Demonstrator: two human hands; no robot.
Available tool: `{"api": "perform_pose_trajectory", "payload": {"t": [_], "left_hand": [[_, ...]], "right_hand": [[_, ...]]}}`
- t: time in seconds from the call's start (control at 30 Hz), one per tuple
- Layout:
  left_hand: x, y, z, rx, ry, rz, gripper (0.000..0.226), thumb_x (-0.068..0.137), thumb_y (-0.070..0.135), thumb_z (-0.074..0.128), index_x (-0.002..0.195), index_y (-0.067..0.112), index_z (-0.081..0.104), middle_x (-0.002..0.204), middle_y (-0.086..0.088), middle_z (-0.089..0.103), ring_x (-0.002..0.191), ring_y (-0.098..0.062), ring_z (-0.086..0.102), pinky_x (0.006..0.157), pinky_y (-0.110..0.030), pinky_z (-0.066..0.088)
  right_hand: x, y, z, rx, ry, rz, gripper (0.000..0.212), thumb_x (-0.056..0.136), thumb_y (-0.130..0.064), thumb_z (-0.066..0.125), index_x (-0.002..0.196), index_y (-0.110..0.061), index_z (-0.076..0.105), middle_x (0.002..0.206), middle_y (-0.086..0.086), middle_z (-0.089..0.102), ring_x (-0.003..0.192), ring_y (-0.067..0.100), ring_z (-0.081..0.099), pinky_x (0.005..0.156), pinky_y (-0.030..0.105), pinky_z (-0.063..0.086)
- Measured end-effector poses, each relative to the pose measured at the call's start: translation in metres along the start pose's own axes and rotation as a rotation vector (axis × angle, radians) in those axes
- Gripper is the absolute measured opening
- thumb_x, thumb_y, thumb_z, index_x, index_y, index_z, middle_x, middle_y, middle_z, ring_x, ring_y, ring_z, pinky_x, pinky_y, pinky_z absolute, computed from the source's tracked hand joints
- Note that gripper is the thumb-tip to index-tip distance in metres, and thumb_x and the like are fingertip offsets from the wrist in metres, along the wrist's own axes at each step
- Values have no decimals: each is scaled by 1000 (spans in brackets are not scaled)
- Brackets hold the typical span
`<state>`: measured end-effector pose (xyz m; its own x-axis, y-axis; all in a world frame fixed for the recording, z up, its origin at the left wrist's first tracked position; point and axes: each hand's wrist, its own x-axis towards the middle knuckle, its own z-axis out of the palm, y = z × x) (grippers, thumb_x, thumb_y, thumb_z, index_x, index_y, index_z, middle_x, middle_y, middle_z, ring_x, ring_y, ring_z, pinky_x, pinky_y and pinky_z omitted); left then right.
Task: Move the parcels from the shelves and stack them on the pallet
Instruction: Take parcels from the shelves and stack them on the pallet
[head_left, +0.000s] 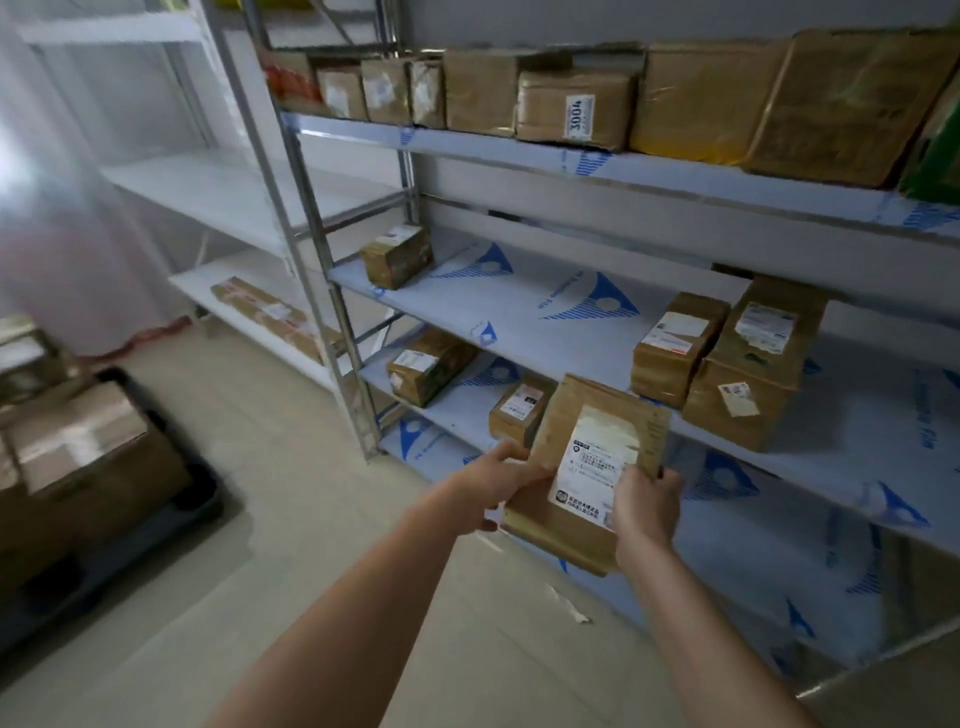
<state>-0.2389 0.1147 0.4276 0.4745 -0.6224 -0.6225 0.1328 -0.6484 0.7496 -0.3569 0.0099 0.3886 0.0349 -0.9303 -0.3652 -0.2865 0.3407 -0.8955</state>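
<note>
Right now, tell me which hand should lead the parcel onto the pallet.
Probably the left hand. Both hands grip the parcel, the right hand too, but the pallet with its stacked boxes lies on the left.

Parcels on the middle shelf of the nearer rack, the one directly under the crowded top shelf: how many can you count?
3: a small parcel at the left end, then a labelled parcel touching a larger box toward the right. More may lie beyond the frame.
</note>
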Motion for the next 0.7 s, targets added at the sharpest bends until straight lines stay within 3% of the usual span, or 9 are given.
{"api": "perform_pose_trajectory", "payload": {"t": [0.1,0.17,0.27,0.37,0.5,0.6,0.7], "left_hand": [[-12,-29,-60,-137,46,-20,50,85,55,67,127,35,50,140,-2,43,131,-40,39,100,-63,37],[-19,-50,-93,-241,85,-15,48,84,54,69,123,36,51,135,-5,49,119,-38,51,93,-59,47],[-26,-83,-135,-422,216,-6,46,81,50,73,119,35,53,127,-8,55,102,-29,59,77,-44,55],[-26,-112,-175,-501,355,-40,60,81,51,73,133,36,46,127,-5,58,104,-25,61,77,-39,55],[-28,-140,-240,-587,448,-95,80,80,62,69,148,38,33,129,1,59,106,-20,62,74,-37,55],[-32,-157,-295,-601,528,-132,79,78,68,66,145,38,36,121,6,64,102,-17,64,71,-34,54],[-38,-168,-352,-644,604,-159,63,85,63,63,137,35,43,110,7,65,96,-15,63,64,-32,51]], "right_hand": [[-31,-3,49,-52,-116,-22,12,96,-22,40,107,-19,42,93,9,63,83,31,64,81,52,56],[-51,-5,81,-81,-214,-55,12,99,-22,42,110,-16,42,90,7,61,79,27,61,79,46,55],[-77,-7,131,-101,-375,-124,22,101,-21,46,123,-18,43,103,8,58,77,22,58,64,31,47],[-99,-5,187,-166,-492,-166,25,100,-26,50,124,-20,45,114,10,62,90,26,61,75,38,51],[-133,2,276,-227,-661,-196,28,100,-29,50,126,-22,44,107,8,62,82,23,64,68,37,55],[-163,1,344,-267,-780,-223,33,100,-30,51,132,-22,45,116,9,63,86,24,64,76,41,57],[-192,-2,406,-309,-920,-244,32,102,-29,48,133,-25,47,108,4,62,74,10,58,64,30,48]]}}
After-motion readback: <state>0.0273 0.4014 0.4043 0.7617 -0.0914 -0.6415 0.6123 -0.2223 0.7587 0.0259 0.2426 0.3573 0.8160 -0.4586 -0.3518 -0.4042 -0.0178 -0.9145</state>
